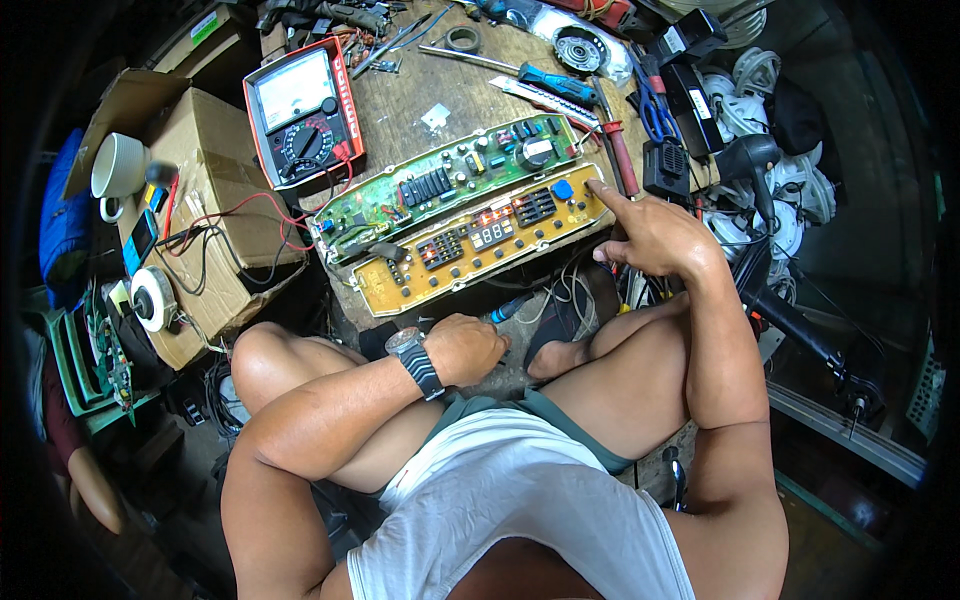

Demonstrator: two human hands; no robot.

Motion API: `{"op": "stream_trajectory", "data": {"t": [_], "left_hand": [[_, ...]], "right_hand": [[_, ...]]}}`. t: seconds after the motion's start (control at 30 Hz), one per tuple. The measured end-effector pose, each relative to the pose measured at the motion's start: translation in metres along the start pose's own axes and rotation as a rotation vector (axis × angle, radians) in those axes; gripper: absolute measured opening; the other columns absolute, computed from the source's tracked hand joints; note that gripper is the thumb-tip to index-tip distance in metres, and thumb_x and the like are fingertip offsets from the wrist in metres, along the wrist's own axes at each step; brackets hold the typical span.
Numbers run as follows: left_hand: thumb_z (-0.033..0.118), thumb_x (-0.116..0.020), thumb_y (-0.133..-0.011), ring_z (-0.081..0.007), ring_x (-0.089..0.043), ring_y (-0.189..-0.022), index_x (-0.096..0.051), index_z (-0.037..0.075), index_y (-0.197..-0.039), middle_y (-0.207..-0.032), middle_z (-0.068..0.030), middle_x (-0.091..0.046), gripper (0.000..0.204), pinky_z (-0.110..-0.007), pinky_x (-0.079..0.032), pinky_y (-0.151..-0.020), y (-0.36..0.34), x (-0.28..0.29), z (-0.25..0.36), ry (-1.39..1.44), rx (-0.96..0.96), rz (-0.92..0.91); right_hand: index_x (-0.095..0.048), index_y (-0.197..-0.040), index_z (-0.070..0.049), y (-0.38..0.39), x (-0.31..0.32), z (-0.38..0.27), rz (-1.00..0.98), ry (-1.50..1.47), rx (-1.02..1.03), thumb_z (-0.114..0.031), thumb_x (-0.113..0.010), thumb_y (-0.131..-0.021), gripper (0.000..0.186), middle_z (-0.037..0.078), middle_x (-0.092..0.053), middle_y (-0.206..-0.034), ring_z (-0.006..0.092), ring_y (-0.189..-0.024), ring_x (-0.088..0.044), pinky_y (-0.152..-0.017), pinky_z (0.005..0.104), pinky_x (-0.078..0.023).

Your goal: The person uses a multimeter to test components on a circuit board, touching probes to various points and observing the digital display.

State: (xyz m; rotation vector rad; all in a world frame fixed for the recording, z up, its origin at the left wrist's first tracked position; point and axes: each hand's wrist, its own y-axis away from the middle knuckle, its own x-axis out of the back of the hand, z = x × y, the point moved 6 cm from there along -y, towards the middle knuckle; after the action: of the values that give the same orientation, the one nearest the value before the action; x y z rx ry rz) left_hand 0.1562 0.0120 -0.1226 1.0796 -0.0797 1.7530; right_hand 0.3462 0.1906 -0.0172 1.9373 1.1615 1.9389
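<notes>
My right hand [655, 235] reaches over the bench with its index finger stretched out, the fingertip at the right end of a long amber display board [470, 262]. Its thumb is held apart, and nothing is in the hand. Red lights and digits glow on that board. Just behind it lies a green circuit board [440, 180] crowded with components. My left hand [465, 350], wearing a watch [412, 355] at the wrist, is closed above my lap. A small dark bit shows by its fingertips; I cannot make out what it is.
Left of the boards stands a red-framed analog multimeter [305, 120] with leads. Farther left is a cardboard box [215, 180] carrying a phone and a white cup. A blue screwdriver [555, 83], a utility knife [540, 98] and a tape roll [462, 39] lie behind. White parts [785, 200] are heaped right.
</notes>
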Motion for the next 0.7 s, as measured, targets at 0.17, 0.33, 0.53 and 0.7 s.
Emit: {"op": "stream_trajectory", "data": {"t": [0.17,0.33,0.53,0.7], "left_hand": [[0.014,-0.060,-0.099,-0.0413,-0.081,-0.094,-0.076,0.003,-0.118,-0.095,-0.0223,-0.080,0.027,-0.053,-0.063,-0.082,0.0010,0.0022,0.0006,0.005,0.013,-0.021],[0.014,-0.059,-0.102,-0.0416,-0.080,-0.099,-0.077,0.001,-0.113,-0.100,-0.0236,-0.081,0.026,-0.052,-0.063,-0.086,0.0022,0.0047,0.0019,0.024,0.015,-0.006],[0.015,-0.059,-0.102,-0.0411,-0.080,-0.099,-0.077,0.002,-0.114,-0.100,-0.0228,-0.081,0.025,-0.052,-0.063,-0.086,0.0023,0.0039,0.0017,0.018,0.013,0.008],[0.015,-0.059,-0.102,-0.0408,-0.080,-0.099,-0.077,0.001,-0.112,-0.099,-0.0231,-0.081,0.025,-0.052,-0.063,-0.086,0.0023,0.0023,0.0009,0.007,0.012,0.018]], "right_hand": [[-0.038,-0.172,-0.010,0.0001,0.0004,-0.0026,0.009,0.031,0.001,-0.039,-0.088,-0.092,0.099,0.024,-0.080,-0.100,0.0449,-0.105,-0.075,-0.097,0.0534,-0.057],[-0.038,-0.173,-0.010,-0.0015,-0.0009,-0.0008,-0.009,0.037,-0.003,-0.040,-0.088,-0.092,0.100,0.023,-0.080,-0.100,0.0447,-0.107,-0.074,-0.098,0.0533,-0.056],[-0.037,-0.174,-0.013,0.0001,0.0010,-0.0036,-0.004,0.059,-0.019,-0.041,-0.088,-0.092,0.100,0.024,-0.079,-0.101,0.0447,-0.109,-0.073,-0.099,0.0537,-0.056],[-0.037,-0.174,-0.014,-0.0006,0.0002,-0.0025,-0.007,0.042,-0.015,-0.041,-0.088,-0.092,0.100,0.024,-0.079,-0.101,0.0446,-0.109,-0.073,-0.100,0.0536,-0.056]]}}
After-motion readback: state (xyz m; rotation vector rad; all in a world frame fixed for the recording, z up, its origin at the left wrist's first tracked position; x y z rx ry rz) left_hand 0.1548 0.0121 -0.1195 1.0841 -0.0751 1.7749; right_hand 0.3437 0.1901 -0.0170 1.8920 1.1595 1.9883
